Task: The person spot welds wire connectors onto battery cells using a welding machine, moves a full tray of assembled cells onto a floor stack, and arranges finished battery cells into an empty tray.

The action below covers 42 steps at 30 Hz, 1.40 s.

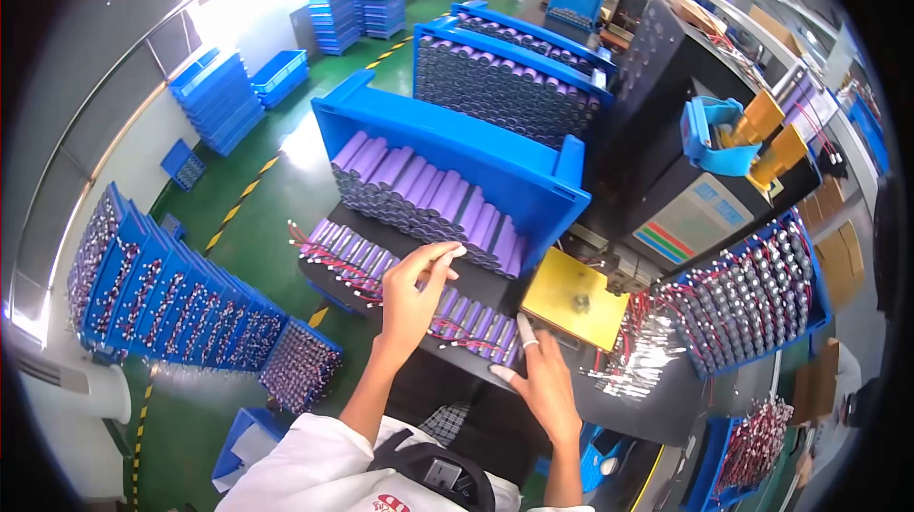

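A row of purple cylindrical cells with red and black wires [476, 323] lies along the front edge of the dark bench. Over the middle of that row is my left hand [417, 291], its fingers pinched together with white tips; what they hold, if anything, is too small to make out. My right hand [545, 377] rests at the row's right end with thumb and index finger apart, both white-tipped, touching or close to the last cells. Behind the row, a tilted blue crate [457, 136] holds stacked purple cells [428, 193].
A yellow plate [576, 298] lies right of the row, beside a black machine [700, 198]. Loose wires and silver strips [643, 350] lie farther right, near a crate of cells [752, 298]. Blue crates of wired cells [181, 307] stand on the floor at left.
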Tool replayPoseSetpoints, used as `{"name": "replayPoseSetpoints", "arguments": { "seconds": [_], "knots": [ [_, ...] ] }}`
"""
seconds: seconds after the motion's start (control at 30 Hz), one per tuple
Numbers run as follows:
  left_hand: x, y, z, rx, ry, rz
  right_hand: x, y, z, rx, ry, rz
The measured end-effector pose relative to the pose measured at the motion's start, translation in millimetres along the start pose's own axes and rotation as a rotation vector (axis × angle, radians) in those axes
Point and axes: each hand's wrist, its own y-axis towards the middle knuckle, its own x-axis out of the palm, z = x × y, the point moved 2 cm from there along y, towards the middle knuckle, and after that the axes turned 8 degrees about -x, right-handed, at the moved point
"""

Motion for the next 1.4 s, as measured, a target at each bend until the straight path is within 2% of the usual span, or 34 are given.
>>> {"name": "replayPoseSetpoints", "arguments": {
  "seconds": [0.13, 0.33, 0.37, 0.5, 0.6, 0.67, 0.8, 0.87, 0.93, 1.0, 1.13, 1.17, 1.33, 1.4],
  "knots": [
    [-9, 0, 0, -0.110, -0.022, 0.004, -5, -2, -5, 0.010, 0.003, -0.023],
    [-1, 8, 13, 0.090, 0.128, -0.003, -23, -16, -5, -0.005, 0.031, 0.024],
    [3, 10, 14, 0.099, 0.209, -0.038, -30, -19, -6, -0.005, 0.028, 0.065],
    [33, 14, 12, 0.349, 0.542, -0.261, -44, -33, -2, 0.000, 0.042, 0.169],
    [52, 12, 10, 0.372, 0.706, -0.406, -51, -43, 4, -0.002, 0.056, 0.258],
    [62, 13, 1, 0.374, 0.761, -0.432, -56, -51, 8, 0.037, 0.061, 0.289],
    [76, 17, -12, 0.353, 0.876, -0.447, -73, -68, 29, 0.126, 0.017, 0.497],
    [77, 17, -16, 0.357, 0.915, -0.440, -81, -77, 45, 0.247, -0.079, 0.602],
    [75, 18, -17, 0.388, 0.808, -0.387, -90, -77, 59, 0.292, -0.258, 0.671],
    [72, 19, -13, 0.413, 0.703, -0.321, -92, -76, 75, 0.284, -0.299, 0.634],
    [58, 23, 6, 0.130, 0.435, -0.247, -86, -57, 92, 0.182, -0.370, 0.600],
    [57, 21, 17, 0.136, 0.310, -0.198, -85, -52, 94, 0.170, -0.393, 0.576],
    [64, 4, 49, 0.002, 0.029, -0.231, -79, -44, 109, 0.158, -0.431, 0.490],
    [79, -7, 53, 0.016, 0.039, -0.278, -82, -44, 108, 0.201, -0.398, 0.563]
  ]
}}
